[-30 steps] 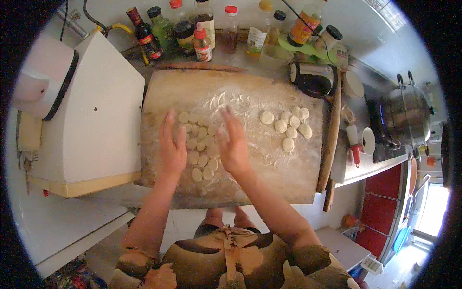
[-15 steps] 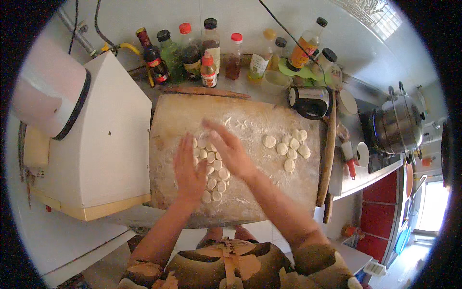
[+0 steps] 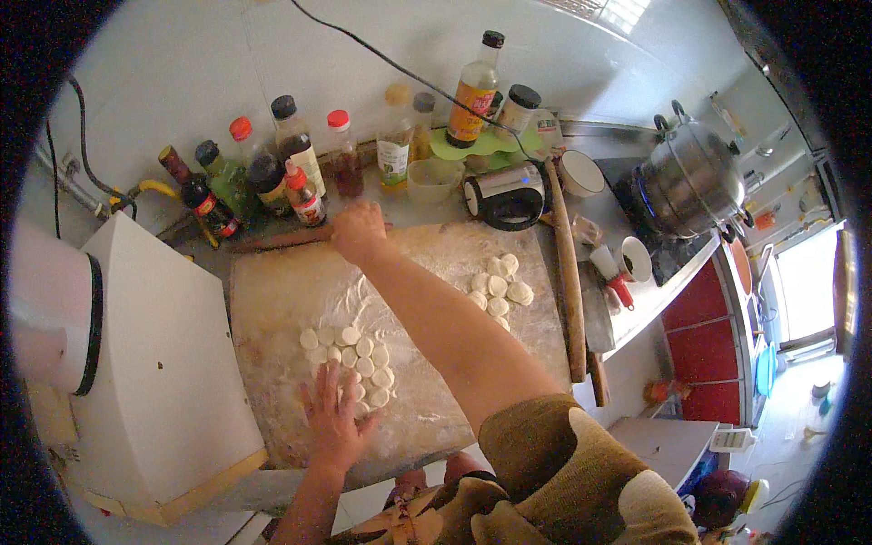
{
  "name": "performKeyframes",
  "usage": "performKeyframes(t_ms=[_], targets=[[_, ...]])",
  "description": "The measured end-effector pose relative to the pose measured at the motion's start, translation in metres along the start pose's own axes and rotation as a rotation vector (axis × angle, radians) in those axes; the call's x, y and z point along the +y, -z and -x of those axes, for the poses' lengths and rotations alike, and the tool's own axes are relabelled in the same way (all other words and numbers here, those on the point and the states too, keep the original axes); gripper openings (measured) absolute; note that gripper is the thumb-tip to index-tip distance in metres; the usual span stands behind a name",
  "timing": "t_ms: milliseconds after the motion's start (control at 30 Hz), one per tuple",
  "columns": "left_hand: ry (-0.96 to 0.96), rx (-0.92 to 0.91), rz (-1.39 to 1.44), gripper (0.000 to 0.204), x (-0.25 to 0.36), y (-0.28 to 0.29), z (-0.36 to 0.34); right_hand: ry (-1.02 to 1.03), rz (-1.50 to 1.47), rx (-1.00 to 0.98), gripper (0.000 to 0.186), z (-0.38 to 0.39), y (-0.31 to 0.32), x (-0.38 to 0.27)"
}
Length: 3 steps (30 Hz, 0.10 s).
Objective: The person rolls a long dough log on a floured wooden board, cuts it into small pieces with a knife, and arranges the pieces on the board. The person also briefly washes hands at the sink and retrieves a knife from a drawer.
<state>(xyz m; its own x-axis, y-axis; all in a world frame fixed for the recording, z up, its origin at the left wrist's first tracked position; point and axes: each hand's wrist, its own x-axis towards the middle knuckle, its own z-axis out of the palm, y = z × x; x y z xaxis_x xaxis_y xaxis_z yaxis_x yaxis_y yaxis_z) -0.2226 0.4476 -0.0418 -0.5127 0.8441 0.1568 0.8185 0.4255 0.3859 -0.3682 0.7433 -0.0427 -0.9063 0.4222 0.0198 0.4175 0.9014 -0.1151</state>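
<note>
Floury dough pieces (image 3: 364, 367), round and flattened, lie clustered on a wooden board (image 3: 445, 400). My left hand (image 3: 334, 425) rests at the near edge of this cluster, palm down, fingers spread and touching the board or the closest pieces. A smaller group of dough pieces (image 3: 497, 286) sits towards the board's right side. My right arm stretches across the board to its far edge. There my right hand (image 3: 360, 232) is closed around a thin wooden rolling pin (image 3: 286, 239), which lies along that edge; its middle is hidden under the hand.
Sauce bottles (image 3: 304, 195) line the wall behind the board. A black and silver appliance (image 3: 505, 195) stands at the far right corner. A long thick wooden rod (image 3: 567, 272) runs along the right edge. Further right, a steamer pot (image 3: 695, 177) sits on a lit stove. A white cabinet (image 3: 159, 363) blocks the left.
My right hand has moved from above the dough to the far edge and closed on the rolling pin. My left hand has come nearer and lower. The view has shifted right.
</note>
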Motion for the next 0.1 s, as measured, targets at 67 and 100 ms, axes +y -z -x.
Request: performKeyframes(t_ms=[67, 100], targets=[[-0.01, 0.009, 0.013, 0.089, -0.0035, -0.002, 0.0038, 0.064, 0.084, 0.01, 0.03, -0.0013, -0.0002, -0.0036], [-0.015, 0.012, 0.018, 0.089, -0.0047, -0.0034, 0.0061, 0.055, 0.08, 0.013, 0.03, -0.0016, 0.0012, -0.001]])
